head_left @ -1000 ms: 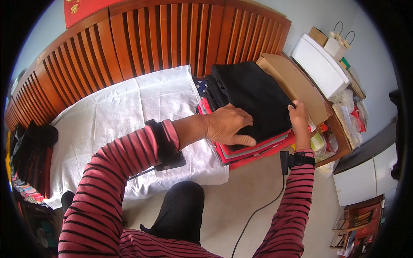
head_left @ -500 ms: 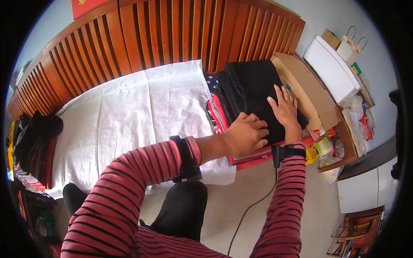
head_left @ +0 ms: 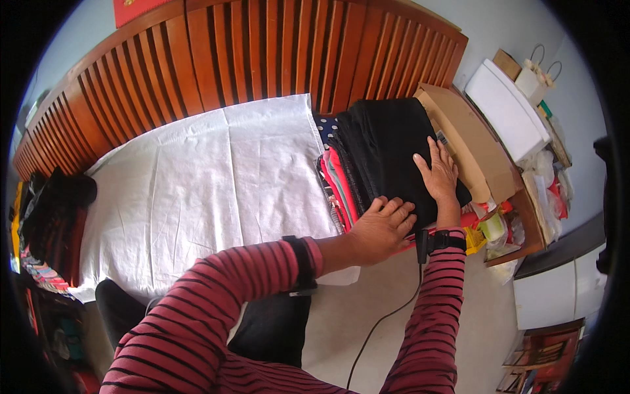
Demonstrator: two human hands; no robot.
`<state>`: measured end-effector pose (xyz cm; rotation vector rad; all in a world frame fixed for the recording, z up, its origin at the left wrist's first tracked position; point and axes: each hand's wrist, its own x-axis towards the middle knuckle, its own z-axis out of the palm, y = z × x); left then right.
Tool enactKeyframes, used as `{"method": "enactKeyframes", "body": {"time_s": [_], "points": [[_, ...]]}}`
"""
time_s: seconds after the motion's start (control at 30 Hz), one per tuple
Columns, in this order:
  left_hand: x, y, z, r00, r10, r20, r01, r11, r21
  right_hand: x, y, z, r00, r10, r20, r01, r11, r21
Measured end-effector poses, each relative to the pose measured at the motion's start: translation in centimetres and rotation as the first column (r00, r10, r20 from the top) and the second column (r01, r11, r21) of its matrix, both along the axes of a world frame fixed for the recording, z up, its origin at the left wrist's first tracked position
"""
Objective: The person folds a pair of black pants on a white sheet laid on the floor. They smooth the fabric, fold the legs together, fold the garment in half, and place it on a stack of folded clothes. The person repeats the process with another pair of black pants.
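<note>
On the right of the white sheet (head_left: 187, 180) stands a stack of folded clothes, with a folded black garment (head_left: 387, 141) on top. Red and grey folded cloth (head_left: 340, 180) shows along the stack's left side. My right hand (head_left: 441, 174) lies flat on the black garment near its right edge, fingers and thumb spread. At the near edge of the same garment rests my left hand (head_left: 382, 231), its fingers loosely bent, slightly apart and pressing on the cloth. Neither hand grips anything that I can see.
A cardboard box (head_left: 476, 157) abuts the stack on the right. Behind runs a slatted wooden headboard (head_left: 262, 52). Another pile of dark folded clothes (head_left: 56, 230) stands at the far left. A black cable (head_left: 380, 322) hangs from my right wrist. Plastic bags (head_left: 545, 171) lie farther right.
My left hand has moved nearer to me, to the front edge of the stack, and its fingers have straightened somewhat. The right hand has slid slightly nearer, still flat on the black garment.
</note>
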<state>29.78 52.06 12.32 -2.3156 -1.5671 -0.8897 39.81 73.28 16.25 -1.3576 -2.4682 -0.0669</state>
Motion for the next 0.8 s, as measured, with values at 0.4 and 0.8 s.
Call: {"method": "enactKeyframes", "body": {"time_s": [0.4, 0.8], "points": [[-9.5, 4.6, 4.0, 0.942, 0.095, 0.322, -0.189, 0.942, 0.277, -0.2, -0.6, -0.8, 0.999, 0.008, -0.035, -0.005, 0.995, 0.102], [-19.1, 14.6, 6.9, 0.886, 0.404, 0.229, -0.338, 0.899, -0.278, 0.1, -0.6, -1.7, 0.995, 0.062, -0.076, -0.045, 0.977, 0.207]]}}
